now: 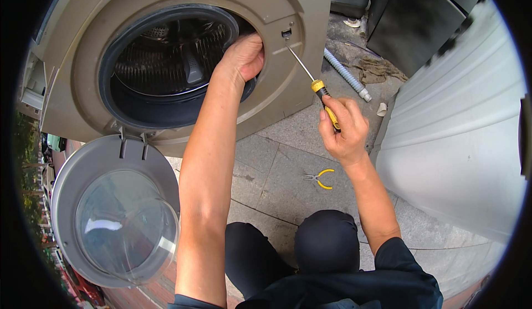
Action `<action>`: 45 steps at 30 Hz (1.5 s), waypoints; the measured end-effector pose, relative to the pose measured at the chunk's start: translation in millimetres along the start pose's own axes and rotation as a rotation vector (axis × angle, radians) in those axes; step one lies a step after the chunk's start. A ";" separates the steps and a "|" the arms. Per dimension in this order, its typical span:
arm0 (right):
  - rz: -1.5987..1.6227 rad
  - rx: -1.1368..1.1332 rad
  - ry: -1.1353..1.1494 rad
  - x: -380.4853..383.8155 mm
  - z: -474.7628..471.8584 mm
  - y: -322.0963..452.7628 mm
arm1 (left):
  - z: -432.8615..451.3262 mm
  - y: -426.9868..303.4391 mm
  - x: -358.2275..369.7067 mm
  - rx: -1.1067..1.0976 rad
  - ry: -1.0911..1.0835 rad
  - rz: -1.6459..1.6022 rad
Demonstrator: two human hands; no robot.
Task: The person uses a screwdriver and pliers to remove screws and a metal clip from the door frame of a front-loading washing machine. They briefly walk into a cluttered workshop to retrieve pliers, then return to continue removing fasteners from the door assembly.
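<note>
In front of me stands a front-loading washing machine (270, 101) with its round glass door (120, 221) swung open to the left. My left hand (245, 57) reaches between the dark rubber door gasket (109, 88) and the front panel; its fingers are hidden behind the panel. My right hand (345, 126) grips the yellow-and-black handle of a screwdriver (319, 86). The screwdriver's tip meets the panel at a screw point just below the door latch slot (286, 33). Inside the opening, the steel drum (166, 59) shows.
Small yellow-handled pliers (320, 179) lie on the stone paving (257, 167). A grey corrugated hose (347, 74) and a brown rag (378, 71) rest to the right of the machine. A large white appliance or panel (453, 142) stands at right, with dark cabinets (415, 22) behind.
</note>
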State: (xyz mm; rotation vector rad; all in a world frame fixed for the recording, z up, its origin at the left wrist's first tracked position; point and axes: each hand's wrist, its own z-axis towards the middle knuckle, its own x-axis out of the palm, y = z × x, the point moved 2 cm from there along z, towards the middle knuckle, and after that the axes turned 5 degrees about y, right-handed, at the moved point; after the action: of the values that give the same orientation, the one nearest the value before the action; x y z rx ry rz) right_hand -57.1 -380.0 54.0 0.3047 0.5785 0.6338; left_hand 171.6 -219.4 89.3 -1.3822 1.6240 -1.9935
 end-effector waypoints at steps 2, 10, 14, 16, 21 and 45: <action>0.026 0.003 -0.026 0.3 -0.3 2.5 | -0.8 -0.9 2.6 0.002 -0.001 0.006; 0.062 0.017 -0.057 3.3 3.0 3.0 | -4.5 -1.6 5.5 0.002 0.021 0.011; 0.071 0.030 -0.065 2.7 2.5 1.3 | -6.0 -2.2 8.7 0.003 -0.006 0.013; 0.072 0.065 -0.041 1.7 1.6 0.7 | -6.9 -2.4 10.3 -0.003 -0.026 0.019; 0.095 0.044 -0.061 1.8 2.0 -0.2 | -6.2 -1.1 7.6 0.000 -0.049 0.019; -0.418 -0.011 0.334 -26.8 53.9 58.5 | -11.1 -3.7 12.2 -0.033 -0.010 0.024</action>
State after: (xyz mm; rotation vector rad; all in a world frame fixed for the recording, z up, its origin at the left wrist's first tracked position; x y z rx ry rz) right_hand -70.1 -357.0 133.7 0.0604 0.9289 0.2818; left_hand 158.0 -219.1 99.4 -1.3752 1.6689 -1.9518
